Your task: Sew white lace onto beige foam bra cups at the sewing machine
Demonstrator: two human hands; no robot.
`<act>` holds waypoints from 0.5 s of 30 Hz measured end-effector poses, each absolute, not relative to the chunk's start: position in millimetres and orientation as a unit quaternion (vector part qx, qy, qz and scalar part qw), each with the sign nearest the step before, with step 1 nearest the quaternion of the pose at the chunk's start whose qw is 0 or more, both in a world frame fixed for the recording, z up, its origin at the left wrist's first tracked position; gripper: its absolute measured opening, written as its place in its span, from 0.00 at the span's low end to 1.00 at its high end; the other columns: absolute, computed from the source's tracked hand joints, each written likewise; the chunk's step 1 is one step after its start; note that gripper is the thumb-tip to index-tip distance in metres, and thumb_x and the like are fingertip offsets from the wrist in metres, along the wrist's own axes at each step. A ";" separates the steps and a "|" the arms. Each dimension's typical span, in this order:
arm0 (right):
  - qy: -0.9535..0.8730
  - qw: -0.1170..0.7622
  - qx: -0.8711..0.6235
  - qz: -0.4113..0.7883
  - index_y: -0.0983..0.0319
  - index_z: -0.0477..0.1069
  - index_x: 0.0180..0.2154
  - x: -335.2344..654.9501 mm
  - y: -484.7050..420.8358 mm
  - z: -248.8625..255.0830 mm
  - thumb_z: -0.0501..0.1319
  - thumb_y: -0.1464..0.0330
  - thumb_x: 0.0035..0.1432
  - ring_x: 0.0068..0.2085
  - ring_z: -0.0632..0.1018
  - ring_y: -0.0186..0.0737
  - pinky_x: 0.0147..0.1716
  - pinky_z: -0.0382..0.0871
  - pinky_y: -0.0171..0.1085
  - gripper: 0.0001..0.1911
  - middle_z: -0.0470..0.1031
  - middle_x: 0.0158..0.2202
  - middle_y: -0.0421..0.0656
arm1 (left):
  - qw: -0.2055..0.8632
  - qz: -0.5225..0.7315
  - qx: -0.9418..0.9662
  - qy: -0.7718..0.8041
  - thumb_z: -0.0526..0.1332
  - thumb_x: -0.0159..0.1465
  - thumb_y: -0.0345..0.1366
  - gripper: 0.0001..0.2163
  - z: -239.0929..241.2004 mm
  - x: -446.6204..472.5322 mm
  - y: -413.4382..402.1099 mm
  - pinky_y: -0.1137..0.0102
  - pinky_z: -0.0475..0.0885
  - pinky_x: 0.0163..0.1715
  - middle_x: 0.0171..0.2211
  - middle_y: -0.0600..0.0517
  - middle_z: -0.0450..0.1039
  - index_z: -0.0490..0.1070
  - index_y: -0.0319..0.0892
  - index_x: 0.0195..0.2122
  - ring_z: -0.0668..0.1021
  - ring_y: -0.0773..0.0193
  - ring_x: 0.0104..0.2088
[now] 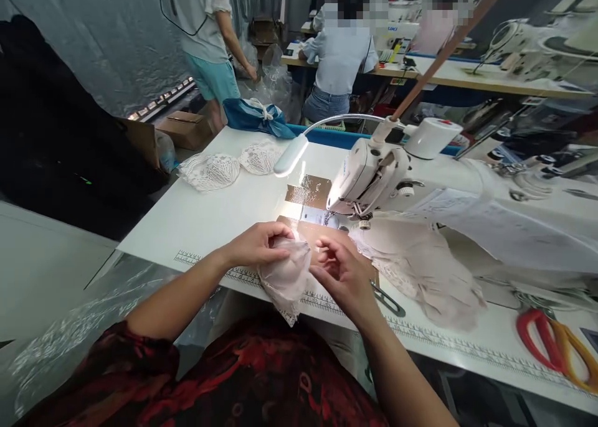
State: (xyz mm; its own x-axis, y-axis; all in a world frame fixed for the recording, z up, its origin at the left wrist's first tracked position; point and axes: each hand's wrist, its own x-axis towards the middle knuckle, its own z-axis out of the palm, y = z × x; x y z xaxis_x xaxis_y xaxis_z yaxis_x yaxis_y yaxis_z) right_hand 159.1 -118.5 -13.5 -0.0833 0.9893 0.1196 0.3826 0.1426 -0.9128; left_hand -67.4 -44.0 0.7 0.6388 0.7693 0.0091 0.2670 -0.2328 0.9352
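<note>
My left hand [258,243] is closed on the top edge of a pale pink lace-trimmed fabric piece [286,281], which hangs over the front edge of the white sewing table [205,215]. My right hand [342,272] sits just right of the fabric, palm turned toward me, fingers curled and pinched near its upper corner. Whether it grips the fabric is unclear. Both hands are just in front of the needle area of the white sewing machine [374,168].
A pile of pink fabric pieces [420,265] lies right of my hands. White lace pieces [210,170] rest at the table's far left. A lamp [290,155] shines on the needle plate. Red and orange scissors [555,340] lie at right. Other people work at tables behind.
</note>
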 end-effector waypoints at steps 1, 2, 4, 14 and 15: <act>-0.631 0.404 -0.535 0.391 0.60 0.68 0.50 149.1 -113.2 -12.6 0.65 0.60 0.52 0.34 0.74 0.38 0.32 0.71 0.36 0.24 0.75 0.40 0.45 | 0.514 0.250 0.746 0.343 0.65 0.57 0.39 0.14 1.1 -68.2 -46.1 0.74 0.68 0.32 0.37 0.51 0.73 0.72 0.39 0.43 0.74 0.65 0.34; -0.630 0.387 -0.530 0.415 0.61 0.70 0.46 141.1 -108.8 -11.8 0.65 0.60 0.53 0.32 0.73 0.36 0.30 0.70 0.35 0.20 0.75 0.36 0.43 | 0.514 0.254 0.744 0.343 0.66 0.57 0.40 0.15 1.6 -69.3 -48.1 0.73 0.68 0.32 0.37 0.51 0.73 0.73 0.39 0.43 0.74 0.65 0.34; -0.626 0.360 -0.507 0.470 0.62 0.72 0.36 131.3 -103.6 -10.8 0.64 0.58 0.54 0.28 0.70 0.34 0.26 0.66 0.33 0.14 0.71 0.27 0.39 | 0.520 0.270 0.726 0.361 0.67 0.56 0.41 0.15 2.4 -72.4 -51.2 0.73 0.69 0.31 0.36 0.50 0.74 0.74 0.39 0.42 0.74 0.66 0.33; -0.578 0.436 -0.510 0.464 0.60 0.68 0.31 147.5 -124.4 -0.6 0.60 0.55 0.58 0.28 0.70 0.35 0.27 0.66 0.33 0.14 0.68 0.26 0.38 | 0.451 0.334 0.632 0.535 0.65 0.53 0.45 0.15 -20.2 -119.3 -18.7 0.68 0.71 0.34 0.32 0.48 0.78 0.77 0.37 0.34 0.77 0.61 0.33; -0.576 0.454 -0.532 0.423 0.59 0.69 0.33 156.0 -134.4 7.5 0.60 0.56 0.58 0.29 0.71 0.37 0.28 0.67 0.34 0.13 0.70 0.28 0.39 | 0.428 0.312 0.648 0.547 0.64 0.53 0.45 0.15 -22.8 -131.7 -10.9 0.68 0.71 0.34 0.32 0.48 0.77 0.77 0.38 0.34 0.77 0.60 0.33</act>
State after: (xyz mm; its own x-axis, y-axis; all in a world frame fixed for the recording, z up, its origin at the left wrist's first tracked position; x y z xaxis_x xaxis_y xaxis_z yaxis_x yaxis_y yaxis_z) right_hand 156.0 -134.4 7.5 -0.0216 0.9971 0.0728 0.2302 0.0759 -0.9702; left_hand -131.7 -10.9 -22.8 0.2056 0.9766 -0.0638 0.4416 -0.0344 0.8965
